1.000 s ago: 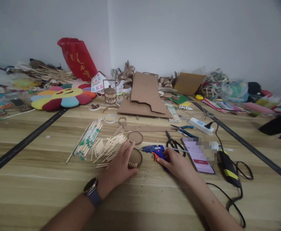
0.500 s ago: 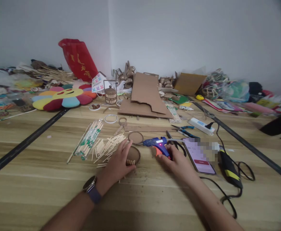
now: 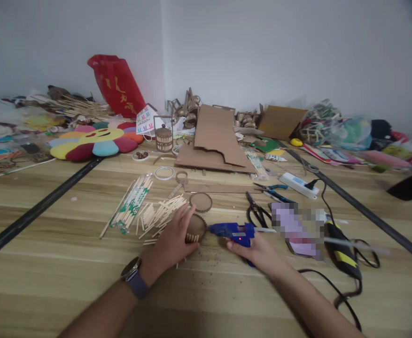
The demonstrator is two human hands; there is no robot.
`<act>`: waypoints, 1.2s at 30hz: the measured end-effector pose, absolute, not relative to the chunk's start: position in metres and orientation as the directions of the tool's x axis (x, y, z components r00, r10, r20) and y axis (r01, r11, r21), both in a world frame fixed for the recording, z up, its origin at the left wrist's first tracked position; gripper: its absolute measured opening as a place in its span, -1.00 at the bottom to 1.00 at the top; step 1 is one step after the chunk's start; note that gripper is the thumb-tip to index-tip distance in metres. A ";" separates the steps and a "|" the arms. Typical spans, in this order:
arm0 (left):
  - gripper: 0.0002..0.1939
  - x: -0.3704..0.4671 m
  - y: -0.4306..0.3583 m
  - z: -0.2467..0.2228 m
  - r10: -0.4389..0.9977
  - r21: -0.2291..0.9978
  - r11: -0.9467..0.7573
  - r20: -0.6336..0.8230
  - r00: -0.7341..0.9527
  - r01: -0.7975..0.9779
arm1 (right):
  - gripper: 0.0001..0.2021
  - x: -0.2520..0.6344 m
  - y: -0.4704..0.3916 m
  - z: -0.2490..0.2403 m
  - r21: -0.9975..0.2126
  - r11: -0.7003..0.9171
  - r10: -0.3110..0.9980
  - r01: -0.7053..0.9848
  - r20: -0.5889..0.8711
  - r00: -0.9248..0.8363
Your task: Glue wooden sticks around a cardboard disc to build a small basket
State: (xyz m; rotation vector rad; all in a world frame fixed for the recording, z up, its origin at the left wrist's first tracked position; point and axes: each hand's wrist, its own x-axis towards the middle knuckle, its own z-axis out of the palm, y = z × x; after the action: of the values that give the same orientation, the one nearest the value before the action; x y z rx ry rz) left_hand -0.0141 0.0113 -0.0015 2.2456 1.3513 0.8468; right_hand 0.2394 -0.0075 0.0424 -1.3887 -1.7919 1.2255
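Left hand (image 3: 177, 237) bare, forearm (image 3: 102, 304) uncovered. Watch (image 3: 130, 268) worn at that wrist: round case, dark dial, thin shiny rim, light metallic bit where the strap (image 3: 137, 285) joins. Strap wide, plain, muted blue-purple. Dial details too small to read. Right hand (image 3: 262, 256) bare, right forearm (image 3: 306, 291) uncovered too.

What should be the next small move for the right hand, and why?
Perhaps gently squeeze the glue gun: the right hand holds it with its nozzle beside the edge of the nearer cardboard disc, the left hand steadies that disc, and short wooden sticks line only part of its edge.
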 end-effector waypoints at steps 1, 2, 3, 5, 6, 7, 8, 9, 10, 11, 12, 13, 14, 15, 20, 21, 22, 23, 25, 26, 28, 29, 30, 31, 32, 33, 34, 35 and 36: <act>0.00 -0.014 0.011 -0.001 0.886 0.600 -0.463 0.300 0.353 0.652 | -0.56 0.240 -0.008 0.041 -0.889 0.061 0.932 0.454 -0.113 -0.345; -0.01 -0.014 0.011 0.000 0.885 0.602 -0.465 0.304 0.352 0.650 | -0.53 0.241 -0.009 0.039 -0.878 0.069 0.919 0.474 -0.128 -0.372; -0.01 -0.015 0.011 0.000 0.885 0.603 -0.465 0.306 0.350 0.648 | -0.51 0.241 -0.010 0.037 -0.868 0.076 0.912 0.491 -0.138 -0.386; -0.02 -0.015 0.011 0.002 0.890 0.606 -0.455 0.301 0.341 0.652 | -0.49 0.242 -0.012 0.035 -0.852 0.091 0.911 0.515 -0.137 -0.388; -0.02 -0.015 0.011 0.002 0.895 0.608 -0.446 0.294 0.334 0.657 | -0.49 0.241 -0.013 0.034 -0.847 0.098 0.914 0.522 -0.131 -0.384; -0.02 -0.014 0.011 0.003 0.900 0.610 -0.435 0.288 0.327 0.662 | -0.49 0.241 -0.014 0.033 -0.843 0.104 0.916 0.527 -0.126 -0.382; -0.02 -0.014 0.012 0.003 0.904 0.613 -0.426 0.281 0.321 0.666 | -0.50 0.240 -0.015 0.033 -0.837 0.109 0.917 0.536 -0.123 -0.380; -0.02 -0.014 0.012 0.003 0.907 0.615 -0.421 0.276 0.318 0.667 | -0.50 0.240 -0.016 0.033 -0.828 0.114 0.918 0.549 -0.124 -0.377; -0.02 -0.014 0.012 0.002 0.908 0.617 -0.419 0.273 0.318 0.666 | -0.50 0.239 -0.016 0.033 -0.815 0.118 0.920 0.567 -0.125 -0.372; -0.02 -0.014 0.013 0.002 0.908 0.618 -0.419 0.272 0.320 0.665 | -0.50 0.238 -0.017 0.033 -0.799 0.124 0.925 0.588 -0.121 -0.361; -0.01 -0.014 0.014 0.000 0.906 0.619 -0.422 0.275 0.321 0.662 | -0.50 0.237 -0.018 0.033 -0.782 0.134 0.930 0.608 -0.114 -0.351; -0.01 -0.015 0.014 -0.001 0.905 0.620 -0.426 0.281 0.320 0.659 | -0.51 0.236 -0.018 0.033 -0.768 0.145 0.932 0.625 -0.106 -0.346; -0.01 -0.015 0.015 -0.003 0.902 0.621 -0.431 0.291 0.318 0.655 | -0.52 0.236 -0.018 0.033 -0.758 0.157 0.934 0.633 -0.095 -0.345; -0.01 -0.015 0.015 -0.005 0.899 0.621 -0.439 0.303 0.317 0.650 | -0.54 0.235 -0.019 0.033 -0.755 0.171 0.934 0.633 -0.080 -0.348; -0.01 -0.015 0.016 -0.008 0.889 0.620 -0.458 0.331 0.316 0.637 | -0.59 0.231 -0.019 0.033 -0.775 0.203 0.930 0.598 -0.038 -0.365; -0.01 -0.015 0.016 -0.008 0.891 0.620 -0.454 0.326 0.316 0.640 | -0.59 0.231 -0.020 0.033 -0.774 0.205 0.932 0.600 -0.034 -0.362; -0.01 -0.015 0.016 -0.007 0.893 0.620 -0.449 0.319 0.316 0.643 | -0.59 0.231 -0.020 0.033 -0.770 0.206 0.933 0.604 -0.032 -0.359; -0.02 -0.015 0.016 -0.007 0.894 0.619 -0.447 0.315 0.318 0.645 | -0.59 0.231 -0.020 0.032 -0.766 0.208 0.934 0.608 -0.030 -0.357; -0.02 -0.015 0.016 -0.006 0.895 0.620 -0.447 0.314 0.318 0.645 | -0.59 0.231 -0.019 0.032 -0.759 0.214 0.932 0.615 -0.029 -0.360; -0.02 -0.015 0.016 -0.006 0.894 0.619 -0.448 0.317 0.316 0.645 | -0.60 0.232 -0.019 0.031 -0.755 0.216 0.932 0.618 -0.029 -0.362; -0.02 -0.015 0.016 -0.005 0.893 0.618 -0.451 0.320 0.318 0.644 | -0.61 0.232 -0.019 0.031 -0.748 0.223 0.931 0.626 -0.027 -0.364; -0.02 -0.016 0.016 -0.005 0.892 0.618 -0.452 0.320 0.319 0.643 | -0.61 0.232 -0.019 0.030 -0.744 0.227 0.930 0.628 -0.025 -0.366; -0.02 -0.016 0.016 -0.005 0.891 0.619 -0.453 0.320 0.321 0.641 | -0.60 0.232 -0.019 0.030 -0.740 0.231 0.930 0.631 -0.024 -0.368; -0.01 -0.016 0.016 -0.006 0.891 0.621 -0.454 0.320 0.322 0.639 | -0.60 0.231 -0.019 0.030 -0.737 0.233 0.930 0.635 -0.022 -0.367; -0.01 -0.016 0.016 -0.006 0.890 0.622 -0.455 0.321 0.323 0.637 | -0.60 0.231 -0.019 0.030 -0.734 0.234 0.931 0.638 -0.020 -0.365; -0.01 -0.015 0.016 -0.006 0.891 0.624 -0.455 0.322 0.321 0.636 | -0.60 0.231 -0.019 0.030 -0.735 0.234 0.932 0.637 -0.018 -0.363; -0.01 -0.015 0.016 -0.006 0.891 0.624 -0.453 0.324 0.317 0.637 | -0.61 0.231 -0.019 0.030 -0.738 0.234 0.931 0.633 -0.016 -0.364; -0.01 -0.015 0.016 -0.006 0.892 0.622 -0.451 0.325 0.313 0.640 | -0.61 0.230 -0.019 0.030 -0.743 0.233 0.931 0.627 -0.017 -0.366; 0.00 -0.015 0.016 -0.006 0.893 0.619 -0.450 0.325 0.311 0.644 | -0.62 0.230 -0.019 0.030 -0.749 0.231 0.928 0.621 -0.020 -0.371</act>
State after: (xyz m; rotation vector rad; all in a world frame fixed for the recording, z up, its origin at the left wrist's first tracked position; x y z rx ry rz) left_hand -0.0147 0.0164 -0.0065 2.2094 1.3717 0.9140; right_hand 0.2303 -0.0192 0.0304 -1.4217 -2.0780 0.9538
